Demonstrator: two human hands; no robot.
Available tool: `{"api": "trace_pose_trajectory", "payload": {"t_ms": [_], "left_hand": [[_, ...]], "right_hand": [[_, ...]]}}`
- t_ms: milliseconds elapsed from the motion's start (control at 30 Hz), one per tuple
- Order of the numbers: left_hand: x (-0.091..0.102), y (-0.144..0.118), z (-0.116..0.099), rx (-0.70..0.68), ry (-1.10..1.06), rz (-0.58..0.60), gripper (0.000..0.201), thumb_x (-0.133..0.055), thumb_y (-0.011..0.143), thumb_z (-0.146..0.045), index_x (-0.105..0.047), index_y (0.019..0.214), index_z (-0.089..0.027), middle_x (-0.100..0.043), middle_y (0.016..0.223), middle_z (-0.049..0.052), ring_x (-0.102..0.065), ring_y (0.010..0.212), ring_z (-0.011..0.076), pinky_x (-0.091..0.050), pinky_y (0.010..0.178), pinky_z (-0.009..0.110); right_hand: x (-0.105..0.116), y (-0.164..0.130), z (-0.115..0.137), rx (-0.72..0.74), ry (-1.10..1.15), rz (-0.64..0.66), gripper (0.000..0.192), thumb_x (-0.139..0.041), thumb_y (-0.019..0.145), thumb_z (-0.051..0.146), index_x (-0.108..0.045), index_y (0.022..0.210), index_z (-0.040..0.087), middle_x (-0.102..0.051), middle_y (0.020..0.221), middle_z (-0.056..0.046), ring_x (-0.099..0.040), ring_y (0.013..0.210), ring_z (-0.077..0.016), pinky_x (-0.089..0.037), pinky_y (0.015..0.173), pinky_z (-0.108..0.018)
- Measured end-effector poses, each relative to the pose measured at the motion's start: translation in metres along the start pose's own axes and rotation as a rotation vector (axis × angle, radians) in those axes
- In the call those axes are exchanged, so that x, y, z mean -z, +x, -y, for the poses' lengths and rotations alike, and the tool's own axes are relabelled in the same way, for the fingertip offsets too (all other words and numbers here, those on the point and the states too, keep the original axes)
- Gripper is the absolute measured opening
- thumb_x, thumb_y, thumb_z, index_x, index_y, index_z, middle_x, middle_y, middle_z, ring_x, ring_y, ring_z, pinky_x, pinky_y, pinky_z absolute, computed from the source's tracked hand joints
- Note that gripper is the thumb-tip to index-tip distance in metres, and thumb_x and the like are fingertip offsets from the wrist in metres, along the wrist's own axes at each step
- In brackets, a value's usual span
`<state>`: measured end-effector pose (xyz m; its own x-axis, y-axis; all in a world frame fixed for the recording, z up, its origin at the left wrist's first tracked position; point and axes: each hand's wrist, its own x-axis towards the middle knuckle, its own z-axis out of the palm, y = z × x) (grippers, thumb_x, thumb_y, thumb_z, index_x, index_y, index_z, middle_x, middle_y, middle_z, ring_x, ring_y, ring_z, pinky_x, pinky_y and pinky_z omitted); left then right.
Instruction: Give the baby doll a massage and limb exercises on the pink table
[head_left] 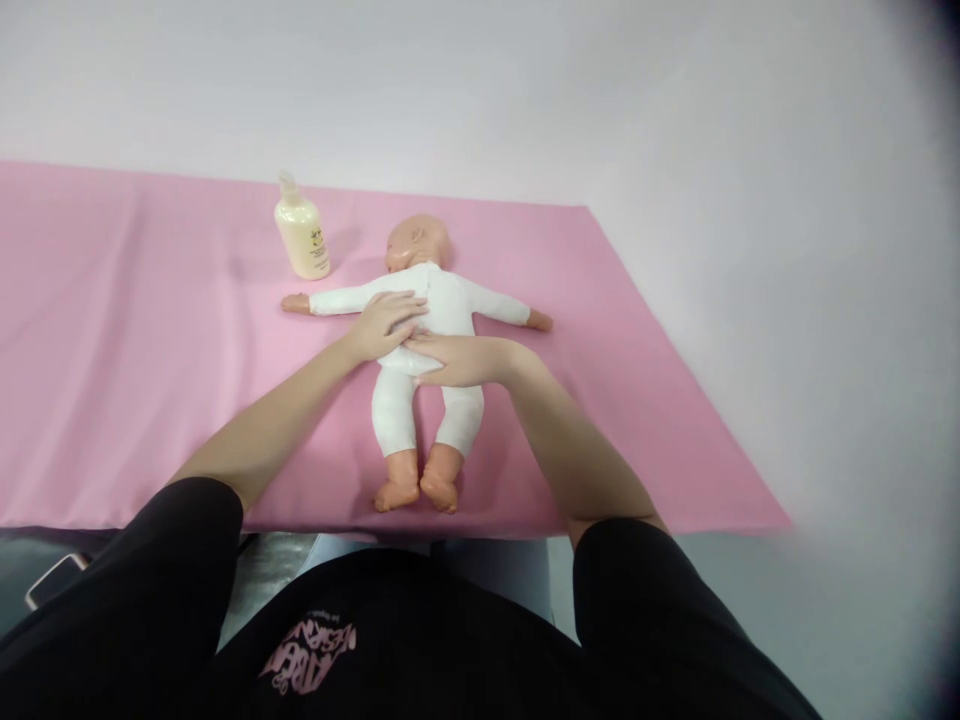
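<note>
Pink cloth (pixel 112 330) covered the desk against a plain white wall. Toward the left, a cream lotion bottle (pixel 301 238) with a pump top stood upright just beyond the outstretched arm of a baby doll (pixel 431 330). The doll, dressed in a white bodysuit, lay face down at the middle of the cloth, arms spread wide, head toward the wall and bare feet toward the near edge. The left hand (pixel 386 322) rested flat on the doll's back, its grip released, fingers extended over the white fabric. Just beside it, touching at the fingertips, the right hand (pixel 457 360) lay palm down across the doll's lower back, likewise unclenched and grasping nothing. Black sleeves framed the bottom of the view.
</note>
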<state>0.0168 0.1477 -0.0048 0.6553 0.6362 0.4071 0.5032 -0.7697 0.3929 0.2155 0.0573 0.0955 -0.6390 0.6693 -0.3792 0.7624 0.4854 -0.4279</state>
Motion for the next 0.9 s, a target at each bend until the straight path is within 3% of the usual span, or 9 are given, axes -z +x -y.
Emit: {"api": "trace_pose_trajectory", "payload": {"t_ms": [100,167,233,367,567,733,900], "left_hand": [[0.004,0.008,-0.029,0.029,0.089,-0.003,0.036,-0.045,0.106,-0.032,-0.079,0.111,-0.018,-0.081,0.123,0.013,-0.073,0.120,0.0300,-0.051,0.110,0.047],[0.006,0.011,-0.052,0.118,0.195,0.047,0.038,-0.043,0.107,-0.028,-0.077,0.096,-0.016,-0.080,0.102,0.014,-0.073,0.104,0.0307,-0.054,0.100,0.046],[0.007,0.012,-0.073,0.192,0.283,0.120,0.040,-0.039,0.108,-0.022,-0.076,0.093,-0.014,-0.078,0.102,0.017,-0.072,0.102,0.0316,-0.053,0.097,0.045],[0.012,0.009,-0.107,0.329,0.368,0.221,0.028,-0.051,0.105,-0.024,-0.074,0.116,-0.012,-0.076,0.118,0.018,-0.070,0.113,0.0360,-0.054,0.090,0.044],[0.029,0.007,-0.134,0.419,0.354,0.360,0.030,-0.060,0.104,-0.032,-0.073,0.125,-0.013,-0.077,0.118,0.018,-0.075,0.110,0.0371,-0.054,0.080,0.040],[0.034,0.005,-0.135,0.410,0.345,0.389,0.028,-0.063,0.101,-0.029,-0.076,0.120,-0.014,-0.080,0.110,0.015,-0.078,0.101,0.0333,-0.053,0.074,0.037],[0.034,0.006,-0.135,0.433,0.298,0.403,0.026,-0.063,0.099,-0.025,-0.078,0.117,-0.015,-0.082,0.108,0.014,-0.079,0.095,0.0305,-0.052,0.073,0.036]], "right_hand": [[0.010,-0.014,0.006,-0.049,0.014,-0.031,0.059,-0.062,0.103,0.026,-0.057,0.160,0.015,-0.062,0.162,-0.013,-0.062,0.147,-0.0337,-0.048,0.126,-0.045],[0.016,-0.020,0.010,-0.135,0.003,-0.068,0.039,-0.061,0.104,0.026,-0.074,0.140,0.016,-0.077,0.141,-0.012,-0.073,0.126,-0.0315,-0.056,0.110,-0.043],[0.018,-0.023,0.010,-0.198,-0.037,-0.130,0.028,-0.062,0.103,0.023,-0.081,0.121,0.014,-0.083,0.123,-0.012,-0.076,0.109,-0.0281,-0.057,0.095,-0.037],[0.014,-0.017,0.007,-0.263,-0.179,-0.217,0.026,-0.056,0.101,0.013,-0.082,0.104,0.007,-0.083,0.102,-0.016,-0.074,0.092,-0.0244,-0.047,0.077,-0.031],[0.009,-0.012,0.012,-0.303,-0.277,-0.238,0.032,-0.052,0.101,0.006,-0.079,0.119,0.004,-0.083,0.109,-0.019,-0.076,0.099,-0.0261,-0.044,0.078,-0.031],[0.011,-0.018,0.025,-0.312,-0.306,-0.202,0.037,-0.049,0.103,0.007,-0.078,0.125,0.005,-0.082,0.121,-0.022,-0.076,0.113,-0.0294,-0.048,0.088,-0.031],[0.008,-0.015,0.024,-0.304,-0.293,-0.193,0.037,-0.048,0.103,0.007,-0.081,0.120,0.005,-0.082,0.118,-0.022,-0.077,0.107,-0.0283,-0.050,0.089,-0.031]]}}
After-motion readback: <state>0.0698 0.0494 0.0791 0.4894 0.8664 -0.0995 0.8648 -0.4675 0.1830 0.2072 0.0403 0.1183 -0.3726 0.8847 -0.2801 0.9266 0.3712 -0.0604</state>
